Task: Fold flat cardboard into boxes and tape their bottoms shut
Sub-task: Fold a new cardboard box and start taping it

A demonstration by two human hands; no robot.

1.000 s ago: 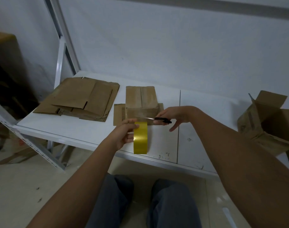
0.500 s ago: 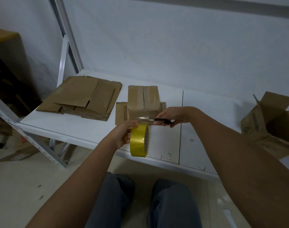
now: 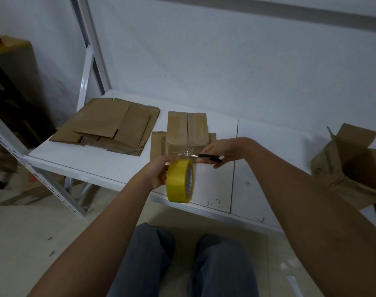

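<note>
My left fingers (image 3: 161, 168) curl round the yellow tape roll (image 3: 180, 181), holding it just off the counter (image 3: 110, 161) edge, while my right hand (image 3: 217, 151) grips the black-handled scissors (image 3: 195, 155), blades across the strip stretched from the roll to the folded box (image 3: 187, 130). The box sits bottom-up on the counter, seam already taped, beside the flat cardboard stack (image 3: 110, 125). An open box (image 3: 352, 163) stands well apart to the right. If I let the strip go slack, I judge it may curl back and stick to itself, or the blades could chew it rather than cut cleanly.
</note>
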